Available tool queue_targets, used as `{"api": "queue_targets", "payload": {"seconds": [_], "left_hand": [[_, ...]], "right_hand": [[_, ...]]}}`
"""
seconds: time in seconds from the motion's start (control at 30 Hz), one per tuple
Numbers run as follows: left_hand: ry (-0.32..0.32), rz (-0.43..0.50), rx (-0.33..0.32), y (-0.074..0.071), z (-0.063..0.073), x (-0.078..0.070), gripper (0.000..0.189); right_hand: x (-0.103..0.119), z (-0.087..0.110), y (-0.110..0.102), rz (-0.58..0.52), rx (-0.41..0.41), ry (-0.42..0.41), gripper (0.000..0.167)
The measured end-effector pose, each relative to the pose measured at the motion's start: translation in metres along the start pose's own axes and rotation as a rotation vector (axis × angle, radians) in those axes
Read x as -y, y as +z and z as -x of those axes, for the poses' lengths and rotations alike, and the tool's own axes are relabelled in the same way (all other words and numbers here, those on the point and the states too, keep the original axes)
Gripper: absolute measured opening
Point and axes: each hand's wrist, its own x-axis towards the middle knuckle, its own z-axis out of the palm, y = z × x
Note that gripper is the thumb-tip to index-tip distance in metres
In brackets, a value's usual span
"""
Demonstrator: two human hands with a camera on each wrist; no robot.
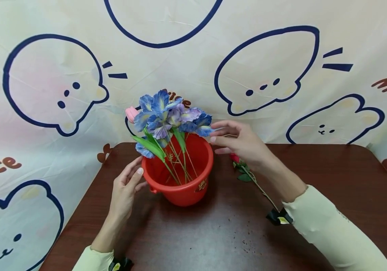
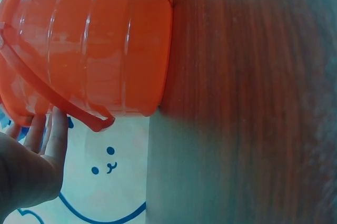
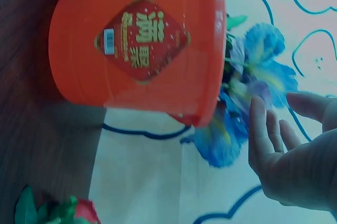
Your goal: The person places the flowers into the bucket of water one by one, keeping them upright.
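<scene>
A red plastic bucket (image 1: 184, 195) stands upright on the table, holding several blue and purple artificial flowers (image 1: 161, 103) and a pink tulip (image 1: 132, 114). My left hand (image 1: 125, 192) is at the bucket's left side, its fairly straight fingers right at the rim; the left wrist view shows them beside the bucket's handle (image 2: 58, 100). On the other side, my right hand (image 1: 242, 141) is near the rim, fingers loosely bent and nothing in them. Its fingertips come close to the blue petals (image 3: 216, 142) in the right wrist view.
A red rose (image 1: 235, 158) with green leaves and a long stem lies on the dark wooden table (image 1: 335, 195), right of the bucket and partly behind my right arm. Small dark crumbs (image 1: 245, 244) are scattered near the front. A cartoon-printed cloth (image 1: 179, 64) hangs behind.
</scene>
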Motion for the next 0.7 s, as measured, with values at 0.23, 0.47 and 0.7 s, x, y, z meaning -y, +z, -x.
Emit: {"api": "queue_targets", "payload": {"seconds": [0.23, 0.47, 0.7], "left_hand": [[0.005, 0.008, 0.004, 0.000, 0.000, 0.000, 0.049], [0.003, 0.001, 0.006, -0.001, 0.000, 0.000, 0.049], [0.005, -0.006, 0.003, -0.001, 0.000, 0.000, 0.049]], "right_hand": [[-0.012, 0.012, -0.027, 0.018, -0.050, 0.009, 0.046], [-0.031, 0.019, -0.043, 0.062, -0.073, 0.051, 0.048], [-0.050, 0.027, -0.060, 0.047, -0.094, 0.083, 0.052]]}}
